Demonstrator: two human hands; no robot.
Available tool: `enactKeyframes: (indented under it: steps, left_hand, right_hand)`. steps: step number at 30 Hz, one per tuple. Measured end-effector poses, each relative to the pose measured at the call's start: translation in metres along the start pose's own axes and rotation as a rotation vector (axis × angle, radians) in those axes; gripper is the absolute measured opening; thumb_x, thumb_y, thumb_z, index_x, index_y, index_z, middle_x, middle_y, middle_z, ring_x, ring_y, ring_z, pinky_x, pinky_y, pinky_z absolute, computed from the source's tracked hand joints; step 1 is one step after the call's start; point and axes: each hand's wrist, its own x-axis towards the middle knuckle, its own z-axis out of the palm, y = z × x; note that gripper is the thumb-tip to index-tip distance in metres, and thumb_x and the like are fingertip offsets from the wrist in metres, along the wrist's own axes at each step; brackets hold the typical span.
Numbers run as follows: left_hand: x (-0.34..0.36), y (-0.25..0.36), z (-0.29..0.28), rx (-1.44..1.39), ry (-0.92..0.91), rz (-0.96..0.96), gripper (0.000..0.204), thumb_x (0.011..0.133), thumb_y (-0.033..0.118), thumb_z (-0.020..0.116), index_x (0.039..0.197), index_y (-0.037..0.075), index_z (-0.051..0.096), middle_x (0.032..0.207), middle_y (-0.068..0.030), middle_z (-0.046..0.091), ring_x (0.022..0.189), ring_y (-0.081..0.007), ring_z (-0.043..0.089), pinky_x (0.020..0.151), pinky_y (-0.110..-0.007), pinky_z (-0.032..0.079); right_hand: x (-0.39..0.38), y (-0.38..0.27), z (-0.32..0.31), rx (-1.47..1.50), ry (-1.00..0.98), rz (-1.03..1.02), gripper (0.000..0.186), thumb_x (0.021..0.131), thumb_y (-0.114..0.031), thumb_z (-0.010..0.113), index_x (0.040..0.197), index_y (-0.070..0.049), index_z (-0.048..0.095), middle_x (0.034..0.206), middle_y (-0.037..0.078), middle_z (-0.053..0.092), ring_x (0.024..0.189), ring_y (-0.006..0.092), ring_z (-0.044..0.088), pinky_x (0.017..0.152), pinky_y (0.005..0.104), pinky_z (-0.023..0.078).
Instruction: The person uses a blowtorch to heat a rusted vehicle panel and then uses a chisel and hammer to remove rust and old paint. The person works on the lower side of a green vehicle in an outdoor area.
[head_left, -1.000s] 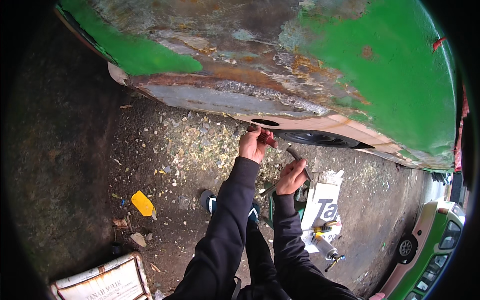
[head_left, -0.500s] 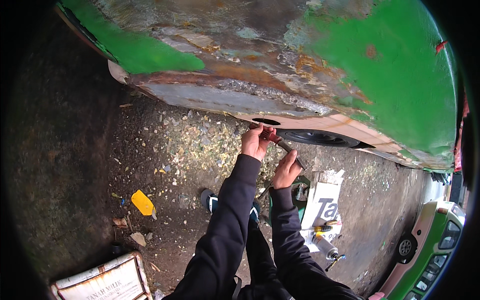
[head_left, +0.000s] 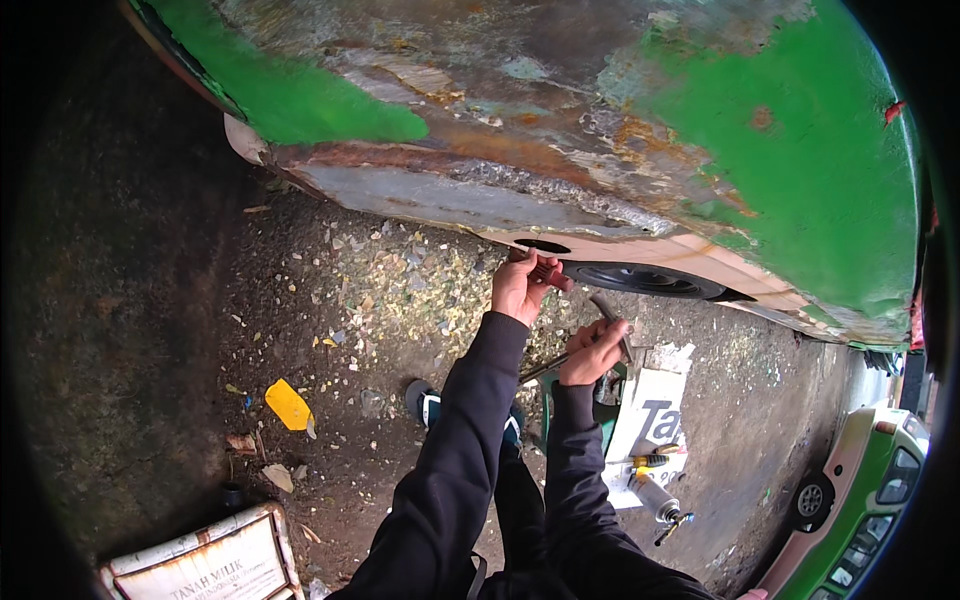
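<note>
My left hand (head_left: 516,292) is closed around a red tool (head_left: 553,276) with a ribbed, block-like handle, held against the lower edge of the car body (head_left: 380,195) beside a dark oval opening (head_left: 543,246). The tool's far end is hidden by the fingers and the panel. In my right hand (head_left: 592,358) is a hammer (head_left: 604,308), gripped high, close to its metal head, with the handle sticking out to the left. A short gap separates the hammer head from the end of the red tool. The panel is green, with bare, rusty, flaking metal.
A wheel (head_left: 645,280) sits under the body. Beside my right arm are a printed sheet (head_left: 640,400), a yellow-black tool (head_left: 652,460) and a spray-type can (head_left: 655,495). Paint flakes and a yellow piece (head_left: 288,404) litter the ground. A framed sign (head_left: 215,560) and another green vehicle (head_left: 850,500) stand nearby.
My right hand has drawn the hammer back to the right and down, off the end of the red tool. My left hand still holds that tool at the panel.
</note>
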Motion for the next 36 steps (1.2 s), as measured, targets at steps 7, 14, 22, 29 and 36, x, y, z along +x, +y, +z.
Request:
enactKeyframes:
  steps: [7,14,22,29,36]
  left_hand:
    - [-0.007,0.008,-0.018,0.011,0.048,0.024,0.02,0.101,0.014,0.046,0.088,0.004,0.057,0.084,-0.0125,0.061,0.077,-0.0275,0.063,0.066,-0.048,0.057]
    - [-0.025,0.011,-0.001,-0.086,0.217,0.054,0.015,0.095,-0.002,0.043,0.088,0.008,0.051,0.078,-0.0077,0.052,0.07,-0.0232,0.055,0.064,-0.045,0.054]
    - [-0.034,0.018,0.008,-0.071,0.151,0.01,0.013,0.094,-0.001,0.042,0.088,0.006,0.05,0.077,-0.0077,0.05,0.07,-0.0229,0.052,0.067,-0.043,0.052]
    - [-0.024,0.018,0.002,-0.089,0.144,0.005,0.014,0.092,-0.003,0.039,0.088,0.005,0.049,0.079,-0.0072,0.049,0.07,-0.0222,0.049,0.068,-0.044,0.051]
    - [-0.026,0.022,-0.004,-0.062,0.141,-0.008,0.013,0.091,-0.003,0.039,0.09,0.004,0.051,0.078,-0.0068,0.049,0.071,-0.0219,0.05,0.069,-0.044,0.052]
  right_hand:
    - [-0.018,-0.015,-0.008,-0.016,0.024,0.126,0.046,0.103,-0.043,0.043,0.071,-0.011,0.041,0.057,-0.007,0.03,0.045,0.0026,0.026,0.041,0.0222,0.017]
    - [-0.023,-0.019,-0.013,-0.09,-0.016,0.087,0.042,0.104,-0.042,0.042,0.074,-0.012,0.041,0.06,-0.007,0.031,0.046,0.0027,0.027,0.04,0.0218,0.018]
    - [-0.028,-0.019,-0.014,0.027,-0.005,0.111,0.041,0.103,-0.043,0.043,0.078,-0.011,0.04,0.058,-0.006,0.031,0.045,0.0032,0.025,0.041,0.0223,0.017]
    - [-0.037,-0.009,-0.004,-0.093,-0.091,-0.014,0.039,0.104,-0.038,0.039,0.085,-0.005,0.048,0.061,-0.005,0.034,0.049,0.0029,0.029,0.045,0.0226,0.018]
    - [-0.039,-0.001,-0.018,0.137,0.019,-0.058,0.042,0.104,-0.041,0.038,0.089,-0.004,0.05,0.059,-0.007,0.031,0.045,0.0016,0.023,0.041,0.022,0.015]
